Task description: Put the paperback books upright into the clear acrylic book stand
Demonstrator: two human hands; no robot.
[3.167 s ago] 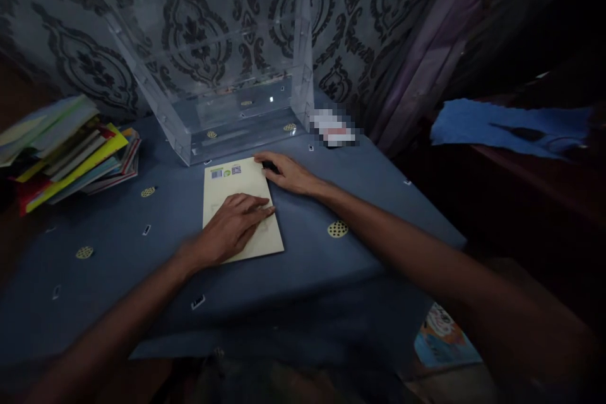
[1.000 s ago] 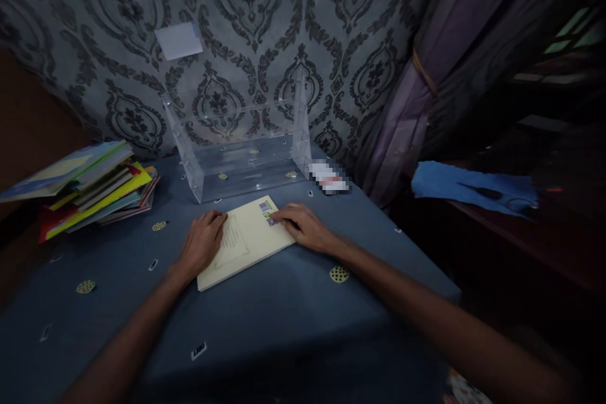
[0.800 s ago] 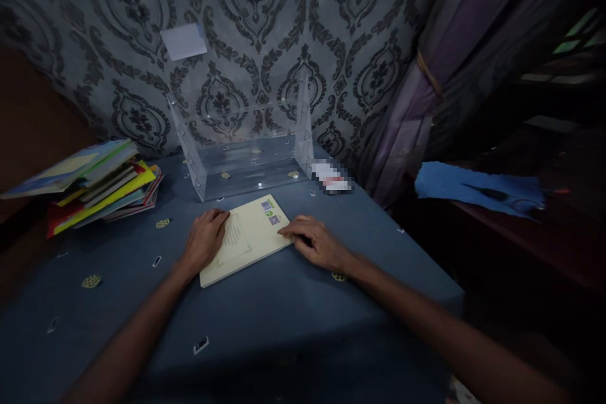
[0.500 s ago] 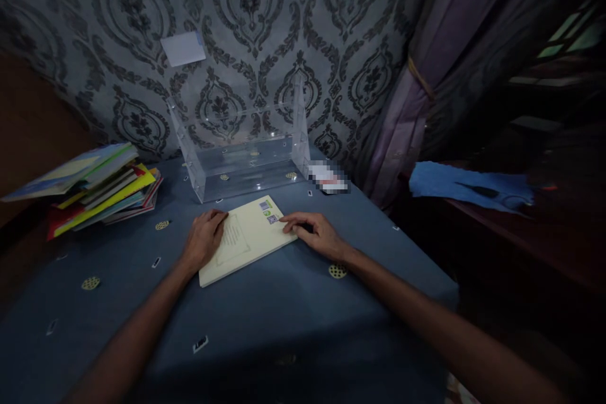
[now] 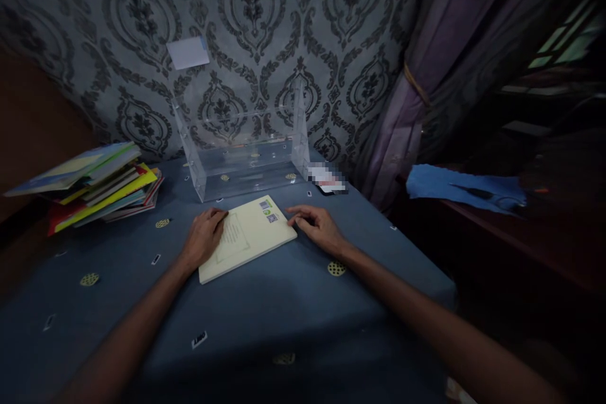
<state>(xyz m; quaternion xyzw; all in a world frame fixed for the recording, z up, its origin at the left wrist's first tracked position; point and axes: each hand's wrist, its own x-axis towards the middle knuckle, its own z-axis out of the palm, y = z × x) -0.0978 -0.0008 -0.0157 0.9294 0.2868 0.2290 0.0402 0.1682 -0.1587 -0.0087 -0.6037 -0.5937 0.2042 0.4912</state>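
Observation:
A thin cream-coloured book (image 5: 258,237) lies at a slant on the table, with a framed block of text, a barcode and a square code on its upward cover. My left hand (image 5: 206,237) grips its left side, fingers bent over the cover and partly hiding the printed text. At the book's right edge is my right hand (image 5: 319,228), its fingers apart and the index finger stretched out past the upper right side. The right fingertips are at or just off the edge; whether they touch it is unclear.
A clear acrylic stand (image 5: 246,186) stands behind the book, against the patterned wall. To the left is an uneven pile of books (image 5: 106,186). A pixelated flat item (image 5: 327,178) lies right of the stand. Blue cloth (image 5: 435,183) rests beyond the table's right edge, near a tied curtain (image 5: 400,113).
My right hand has drawn slightly right, its fingers coming off the printed codes to the book's edge. My left hand stays on the book. The view has shifted slightly.

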